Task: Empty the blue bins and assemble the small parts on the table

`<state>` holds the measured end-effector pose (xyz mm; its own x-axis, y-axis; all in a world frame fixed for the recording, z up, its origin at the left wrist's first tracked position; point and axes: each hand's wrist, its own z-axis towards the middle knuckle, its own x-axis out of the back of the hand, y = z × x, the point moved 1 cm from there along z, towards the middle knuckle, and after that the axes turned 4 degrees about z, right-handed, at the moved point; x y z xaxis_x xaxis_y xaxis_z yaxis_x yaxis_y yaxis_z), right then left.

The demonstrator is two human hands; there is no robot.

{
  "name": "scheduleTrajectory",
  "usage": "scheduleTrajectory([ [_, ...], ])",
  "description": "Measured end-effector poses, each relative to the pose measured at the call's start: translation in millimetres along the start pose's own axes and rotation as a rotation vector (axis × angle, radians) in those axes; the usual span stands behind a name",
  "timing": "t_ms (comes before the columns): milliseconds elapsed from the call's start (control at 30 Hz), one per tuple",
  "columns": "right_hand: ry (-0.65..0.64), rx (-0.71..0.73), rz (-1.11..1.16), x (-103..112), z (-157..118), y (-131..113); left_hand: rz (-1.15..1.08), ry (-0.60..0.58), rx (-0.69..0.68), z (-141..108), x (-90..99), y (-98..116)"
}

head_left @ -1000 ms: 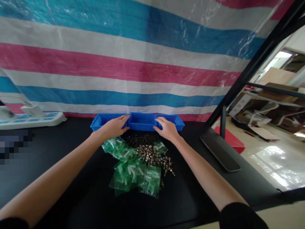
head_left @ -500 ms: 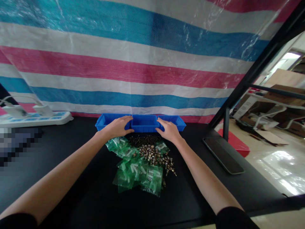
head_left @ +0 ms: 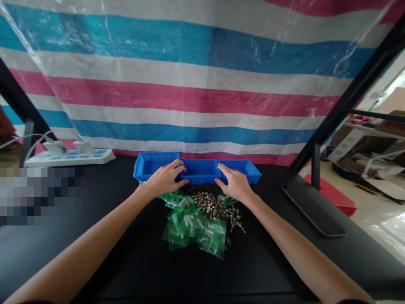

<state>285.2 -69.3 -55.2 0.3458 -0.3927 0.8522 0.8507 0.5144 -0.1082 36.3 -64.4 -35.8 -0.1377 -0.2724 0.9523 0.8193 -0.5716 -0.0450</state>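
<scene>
Three blue bins stand side by side at the back of the black table: a left bin (head_left: 158, 162), a middle bin (head_left: 201, 171) and a right bin (head_left: 242, 169). My left hand (head_left: 168, 177) grips the middle bin at its left end, thumb in front and fingers over the rim. At the other end, my right hand (head_left: 233, 181) grips the same bin, thumb on its front. Right in front lie dark screws (head_left: 202, 189), partly hidden by the bin, then brass-coloured metal fasteners (head_left: 210, 204) and green plastic packets (head_left: 186, 223) with pale pieces inside.
A white power strip (head_left: 71, 158) with two plugged-in adapters lies at the back left. The phone (head_left: 313, 210) rests on the table at the right, near a red box (head_left: 332, 196) beyond the edge. A striped sheet (head_left: 190, 97) hangs behind the bins.
The middle bin has come forward, out of line with the others, with both hands at its ends. It now covers part of the dark screws. The whole view has shifted slightly.
</scene>
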Motion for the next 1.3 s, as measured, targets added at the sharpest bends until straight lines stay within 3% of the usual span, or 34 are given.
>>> scheduleTrajectory([
  [200, 0.023, 0.034, 0.023, 0, -1, 2, 0.014, -0.045, -0.034, 3, 3.0, -4],
  [600, 0.021, 0.024, 0.029, -2, -2, 2, 0.214, -0.120, 0.025, 6, -5.3, -10],
  [1067, 0.010, -0.001, -0.010, 0, -4, 0, 0.130, -0.079, 0.024, 3, -5.9, -6],
  [1300, 0.028, -0.007, -0.013, -2, -4, -1, 0.120, 0.027, -0.053, 6, -3.2, -4],
])
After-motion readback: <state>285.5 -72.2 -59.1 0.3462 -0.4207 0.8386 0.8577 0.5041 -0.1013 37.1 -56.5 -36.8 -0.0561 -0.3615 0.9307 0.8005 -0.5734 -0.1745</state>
